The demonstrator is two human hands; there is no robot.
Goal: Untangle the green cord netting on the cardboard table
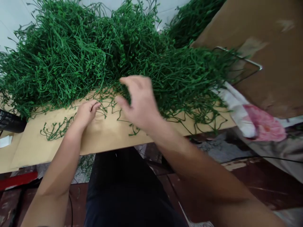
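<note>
Close to the board's middle, my left hand (pixel 86 113) is closed, thumb and fingers pressed together around thin green artificial plant stems. A small spray of these stems (pixel 55 130) lies left of the wrist, and more strands reach past the fingertips. My right hand (pixel 139 101), slightly blurred, hovers over the board with thumb and fingers apart and nothing seen between them. Behind both hands rises a large tangled heap of green artificial stems (pixel 68 60) with small budded tips. Loose strands trail from it onto the cardboard-coloured board (pixel 101 138).
A brown panel (pixel 272 63) leans at the right, with a bent metal bar (pixel 251 63) before it. Below lies a pink and white cloth (pixel 265 124). A black cylinder (pixel 11 121) stands at the left edge. Beneath is a reddish-brown floor (pixel 196 201).
</note>
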